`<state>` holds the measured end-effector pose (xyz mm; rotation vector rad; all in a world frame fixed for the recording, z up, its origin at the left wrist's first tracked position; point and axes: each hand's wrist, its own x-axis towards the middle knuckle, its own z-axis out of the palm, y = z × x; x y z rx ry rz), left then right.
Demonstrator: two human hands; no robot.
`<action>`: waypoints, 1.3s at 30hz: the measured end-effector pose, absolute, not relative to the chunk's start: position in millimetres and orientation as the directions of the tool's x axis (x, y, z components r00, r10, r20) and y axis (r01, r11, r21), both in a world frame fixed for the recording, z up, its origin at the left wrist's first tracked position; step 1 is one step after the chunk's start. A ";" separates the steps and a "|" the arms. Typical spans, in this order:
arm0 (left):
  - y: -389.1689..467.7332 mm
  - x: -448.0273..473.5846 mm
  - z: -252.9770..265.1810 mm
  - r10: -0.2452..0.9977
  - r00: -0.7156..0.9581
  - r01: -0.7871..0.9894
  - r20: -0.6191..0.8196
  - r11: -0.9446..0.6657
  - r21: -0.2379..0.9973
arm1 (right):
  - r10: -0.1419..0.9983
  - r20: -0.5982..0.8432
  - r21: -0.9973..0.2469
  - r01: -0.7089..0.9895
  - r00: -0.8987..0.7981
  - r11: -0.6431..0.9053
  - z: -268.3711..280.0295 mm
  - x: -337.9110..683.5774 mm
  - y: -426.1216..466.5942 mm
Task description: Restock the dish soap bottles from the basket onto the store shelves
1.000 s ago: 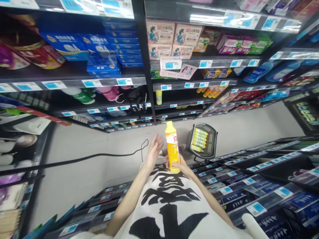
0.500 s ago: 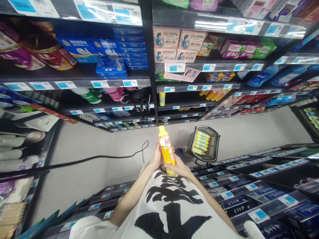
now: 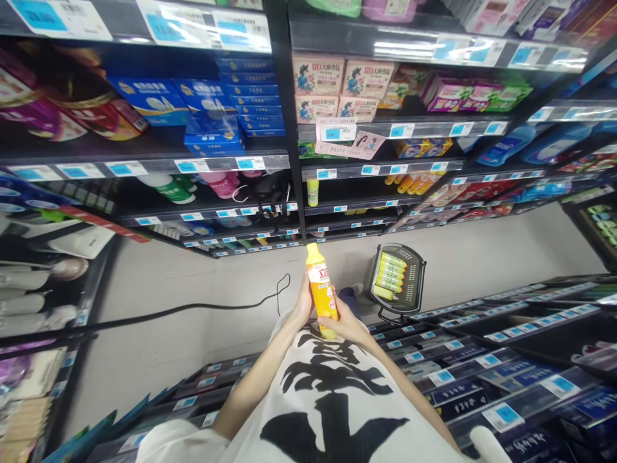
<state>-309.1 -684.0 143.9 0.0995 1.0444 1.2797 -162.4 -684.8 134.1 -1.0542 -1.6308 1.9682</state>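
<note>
An orange bottle with a yellow cap and a white-and-red label stands nearly upright in front of my chest. My left hand is closed along its left side, the fingers partly hidden behind it. From the right, my right hand wraps round the lower part, with the thumb across the front. On the floor to the right sits a dark shopping basket, and several yellow-green bottles lie stacked in its left half. A single yellow bottle stands on a lower shelf straight ahead.
Ahead, tall shelves hold pink boxes, blue boxes and orange bottles. A black cable runs over the floor from the left. More shelving stands close on my near side.
The view has shifted very slightly. Both hands keep the orange bottle in almost the same place, and the basket has not moved.
</note>
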 end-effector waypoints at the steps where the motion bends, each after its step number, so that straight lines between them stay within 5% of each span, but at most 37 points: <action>1: -685.1 -310.2 142.3 0.811 -0.128 -0.687 -0.571 0.343 0.641 | 0.696 -0.302 -0.950 0.149 -0.651 -0.273 133.0 -162.3 -684.9; 6: -691.6 -317.1 142.4 0.834 -0.342 -0.392 -0.433 0.292 0.872 | 0.687 -0.347 -0.919 0.084 -0.638 -0.385 130.8 -163.2 -685.6; 11: -692.1 -318.8 150.4 0.874 -0.328 -0.265 -0.358 0.279 0.923 | 0.650 -0.401 -0.864 0.031 -0.646 -0.502 125.6 -164.0 -688.5; 19: -690.8 -318.7 136.7 0.866 -0.317 -0.382 -0.387 0.256 0.888 | 0.862 -0.278 -0.905 0.416 -0.424 -0.087 127.7 -154.1 -688.7; 26: -676.4 -314.9 130.7 0.823 -0.367 -0.340 -0.434 0.316 0.886 | 0.905 -0.229 -0.813 0.581 -0.359 0.025 124.8 -141.5 -680.7; 32: -648.0 -303.8 138.7 0.866 -0.207 -0.265 -0.455 0.398 0.878 | 0.912 -0.241 -0.813 0.583 -0.332 -0.003 115.1 -124.1 -667.9; 39: -602.9 -253.0 137.4 0.898 0.053 0.096 -0.437 0.431 0.897 | 0.908 -0.358 -0.672 0.735 -0.217 -0.090 87.0 -72.8 -642.6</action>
